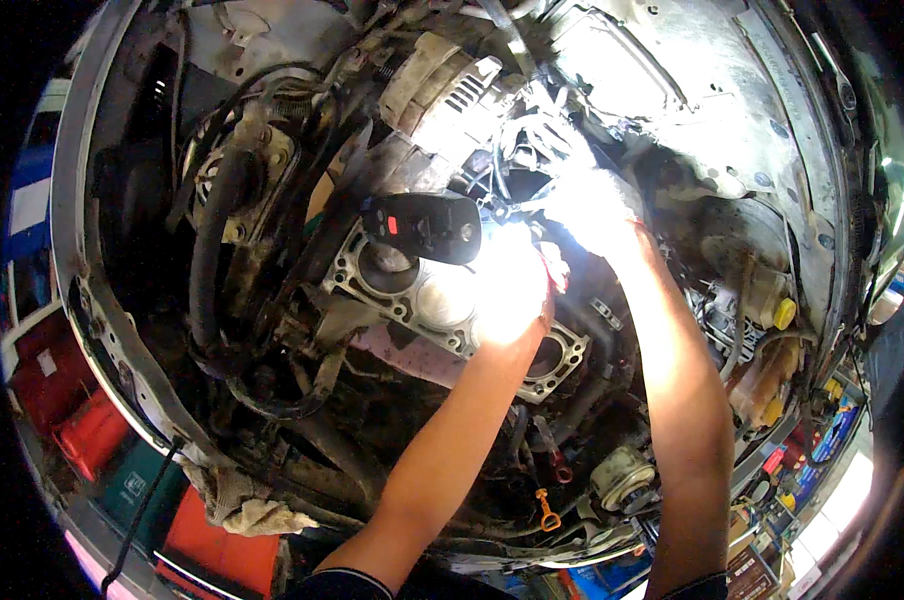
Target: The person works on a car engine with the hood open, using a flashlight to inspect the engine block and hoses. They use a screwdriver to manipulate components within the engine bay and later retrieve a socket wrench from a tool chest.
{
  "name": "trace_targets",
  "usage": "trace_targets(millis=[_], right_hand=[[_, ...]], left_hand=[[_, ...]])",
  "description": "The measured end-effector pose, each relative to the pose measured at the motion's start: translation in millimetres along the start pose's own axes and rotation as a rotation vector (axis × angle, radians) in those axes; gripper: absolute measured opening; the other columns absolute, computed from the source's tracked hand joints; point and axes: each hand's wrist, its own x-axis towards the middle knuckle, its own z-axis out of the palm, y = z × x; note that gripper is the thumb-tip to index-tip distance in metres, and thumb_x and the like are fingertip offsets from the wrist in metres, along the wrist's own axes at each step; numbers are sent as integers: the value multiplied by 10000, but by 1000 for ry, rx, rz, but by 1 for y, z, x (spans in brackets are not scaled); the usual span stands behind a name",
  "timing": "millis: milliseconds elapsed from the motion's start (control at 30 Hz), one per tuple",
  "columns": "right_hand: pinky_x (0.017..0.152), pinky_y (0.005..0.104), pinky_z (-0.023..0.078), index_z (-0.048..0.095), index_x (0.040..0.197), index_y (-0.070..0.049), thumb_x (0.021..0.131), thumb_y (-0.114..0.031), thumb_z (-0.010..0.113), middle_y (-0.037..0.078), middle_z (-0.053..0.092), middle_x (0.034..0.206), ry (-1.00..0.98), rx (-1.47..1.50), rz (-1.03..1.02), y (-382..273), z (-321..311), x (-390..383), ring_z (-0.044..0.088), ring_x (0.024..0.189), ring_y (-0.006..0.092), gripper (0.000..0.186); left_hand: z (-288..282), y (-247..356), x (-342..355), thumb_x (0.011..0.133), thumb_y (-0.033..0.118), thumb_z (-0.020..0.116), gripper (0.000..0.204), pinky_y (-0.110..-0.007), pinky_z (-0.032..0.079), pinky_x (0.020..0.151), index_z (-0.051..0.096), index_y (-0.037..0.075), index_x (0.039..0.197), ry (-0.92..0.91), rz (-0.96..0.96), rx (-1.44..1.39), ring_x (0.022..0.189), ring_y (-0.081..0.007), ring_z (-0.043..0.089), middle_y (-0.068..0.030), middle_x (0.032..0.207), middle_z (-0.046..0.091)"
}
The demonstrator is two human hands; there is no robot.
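Both my bare forearms reach into an open engine bay under a very bright light. My left hand (520,278) is over the engine block (442,300), whose round cylinder bores show around it. Glare washes out most of its fingers, though some appear curled at the right side. Just left of it is a black handheld device (422,228) with a red button; whether I touch it cannot be made out. Farther back, my right hand (600,208) reaches toward a cluster of wires and hoses (542,135). Its fingers are lost in the glare.
A ribbed metal alternator-like housing (442,95) stands behind the block. Thick black hoses (212,240) run along the left. An orange dipstick handle (546,512) rises near the front. A cloth glove (252,505) lies on the front left edge. A yellow-capped reservoir (775,305) is at right.
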Motion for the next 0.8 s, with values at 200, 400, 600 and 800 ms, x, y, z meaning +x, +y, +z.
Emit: trace_targets(millis=[200,400,600,800], right_hand=[[838,427,575,788,1038,-46,964,-337,620,165,773,1057,-83,-234,59,-19,-16,4,723,970,324,344],[915,417,550,776,1102,-54,1016,-342,575,156,775,1038,-191,-259,-144,0,-5,7,719,985,310,361],[904,424,547,774,1072,-53,976,-414,602,183,755,1052,-630,-134,-116,-40,-53,0,709,1035,312,411],[924,451,528,776,1076,-53,973,-447,597,187,750,1068,-543,-211,-174,-48,-33,-6,703,1040,321,444]], left_hand=[[-5,-4,3,1069,341,528,301,-438,502,587,569,49,1011,-103,55,-115,600,-319,586,-150,763,604],[-1,-1,4,1100,280,506,276,-390,502,590,577,40,984,-212,71,46,628,-265,585,-128,734,591],[1,23,8,1043,120,604,116,-275,584,678,605,6,1023,-30,-135,33,726,-207,657,-82,887,622],[-31,29,28,1034,80,605,58,-248,572,723,623,26,1040,61,-246,92,827,-156,632,-59,930,620]])
